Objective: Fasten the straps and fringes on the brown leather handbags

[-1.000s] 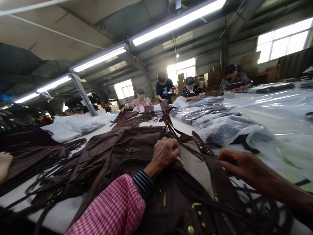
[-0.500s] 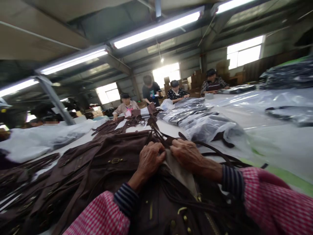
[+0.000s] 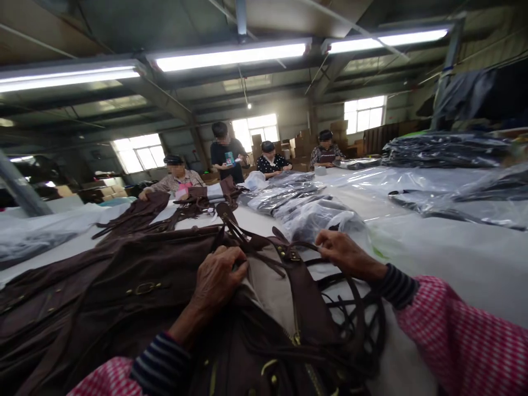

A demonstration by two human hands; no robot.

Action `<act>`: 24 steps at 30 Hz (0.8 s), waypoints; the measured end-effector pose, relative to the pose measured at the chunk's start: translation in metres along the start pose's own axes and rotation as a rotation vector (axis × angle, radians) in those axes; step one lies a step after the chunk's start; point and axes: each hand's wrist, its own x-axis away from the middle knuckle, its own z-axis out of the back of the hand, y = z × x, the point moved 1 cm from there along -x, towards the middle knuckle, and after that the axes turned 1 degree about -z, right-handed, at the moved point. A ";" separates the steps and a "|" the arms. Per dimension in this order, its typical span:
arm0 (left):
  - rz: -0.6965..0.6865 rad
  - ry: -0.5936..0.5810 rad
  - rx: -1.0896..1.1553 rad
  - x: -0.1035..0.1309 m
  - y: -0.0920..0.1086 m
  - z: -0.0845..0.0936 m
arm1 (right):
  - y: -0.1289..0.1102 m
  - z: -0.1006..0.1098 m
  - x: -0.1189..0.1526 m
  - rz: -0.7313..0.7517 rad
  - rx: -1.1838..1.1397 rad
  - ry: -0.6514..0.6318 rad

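Observation:
A dark brown leather-look garment with a brass zipper and a pale lining lies before me, its front parted at the top. My left hand is closed on the garment's left edge beside the lining. Off to the right, my right hand pinches a thin brown strap that runs from the garment's top edge, near some brass studs. More loose straps curl below that hand. The fingertips of my left hand are partly hidden.
More brown garments are spread to the left, one with a brass buckle. Clear plastic-wrapped goods lie ahead, and a wrapped stack stands at the back right. Several people, one of them a standing person, are across the table.
My right hand has moved right, away from my left hand, drawing the strap out. The garment's top has spread wider, showing more lining. The view has turned rightward.

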 end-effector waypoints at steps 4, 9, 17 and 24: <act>-0.004 0.006 0.004 0.000 -0.001 -0.001 | 0.059 0.014 0.005 -0.057 0.291 -0.012; -0.003 -0.002 0.009 -0.001 -0.001 -0.002 | 0.088 0.007 0.001 -0.091 0.730 0.011; -0.013 0.002 0.024 0.000 -0.002 -0.002 | 0.086 -0.001 -0.003 0.018 0.804 -0.102; -0.025 0.026 0.053 0.001 -0.002 -0.004 | 0.077 0.009 0.005 0.063 0.791 -0.046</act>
